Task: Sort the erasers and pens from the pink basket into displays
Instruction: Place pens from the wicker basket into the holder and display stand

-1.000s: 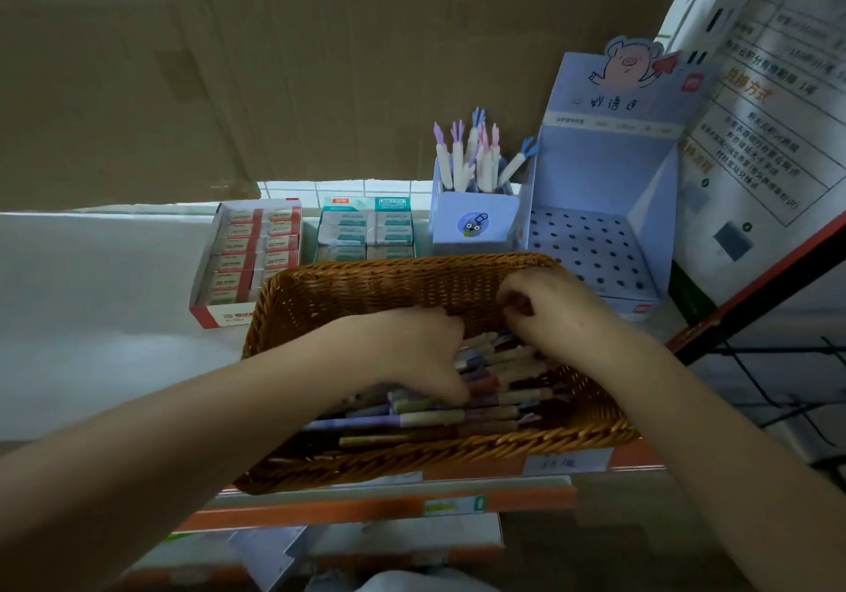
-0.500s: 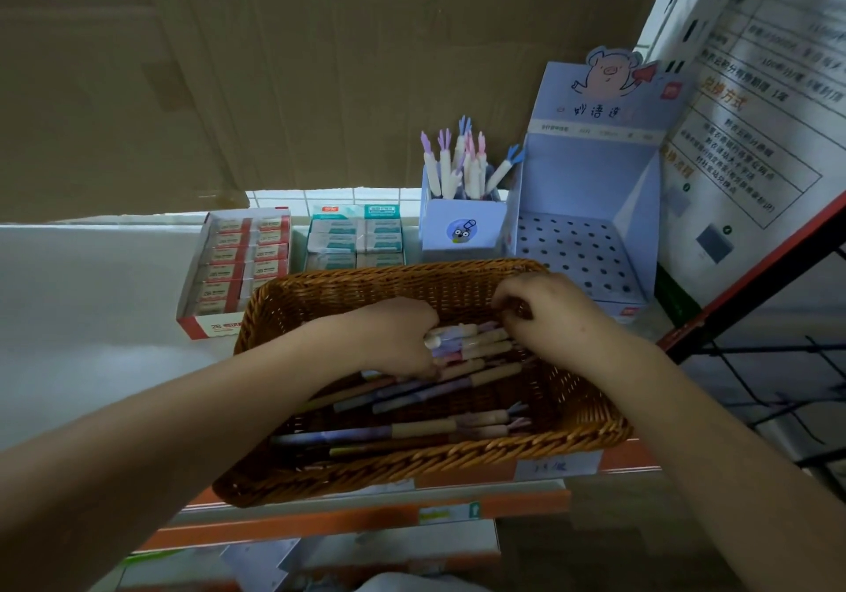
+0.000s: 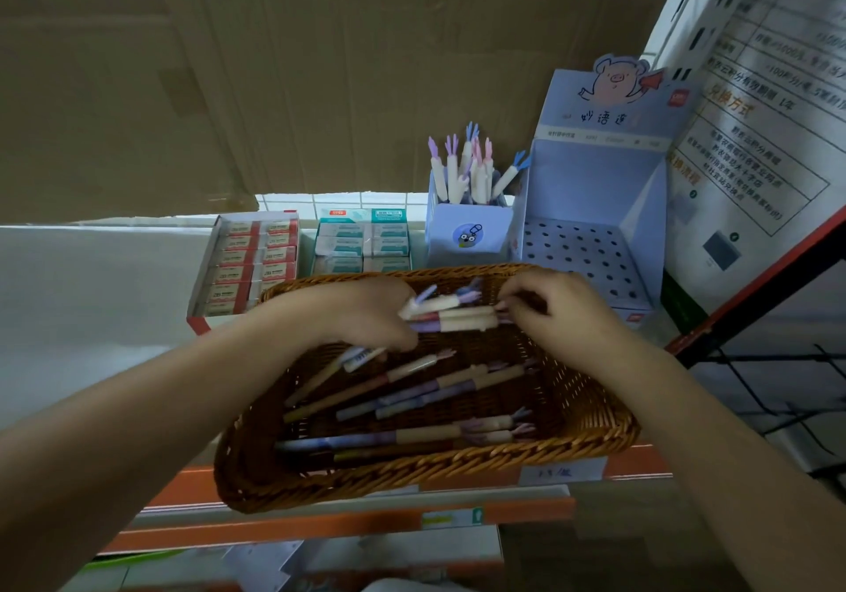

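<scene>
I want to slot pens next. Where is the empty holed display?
In the head view, the blue holed display stands at right, just behind the basket and beside the pen cup.

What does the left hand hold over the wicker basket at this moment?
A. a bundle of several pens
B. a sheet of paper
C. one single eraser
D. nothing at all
A: the left hand grips a bundle of pens above the basket, and the right hand pinches their far ends.
</scene>
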